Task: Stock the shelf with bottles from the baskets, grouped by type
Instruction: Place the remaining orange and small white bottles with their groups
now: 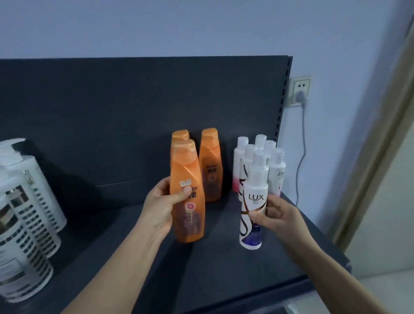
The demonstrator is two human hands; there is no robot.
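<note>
Head view, single entry; step in hand, by my judgement: setting two bottles down beside their own kinds on the dark shelf [220, 265]; my left hand [164, 208] grips an orange bottle [188, 206] upright at mid-body, thumb across the label, fingers [166, 184] curled round its far side; it stands just in front of two matching orange bottles [210, 166] by the back panel; my right hand [275, 215] holds a white LUX bottle [253, 202] low on its body, fingers clamped on it, just in front of a cluster of small white bottles [271, 162] at the shelf's right end; whether either base touches the shelf I cannot tell; orange bottle: waisted, flip cap, fruit picture, small sticker near my thumb; LUX bottle: slim, brown swirl, purple foot, pale cap; next move calls for lowering each one straight and upright, label forward, close to its group without knocking neighbours, then letting go; also present: tall white pump bottles [22, 204] at left; wall socket [300, 90] with plug; baskets not in view.
</note>
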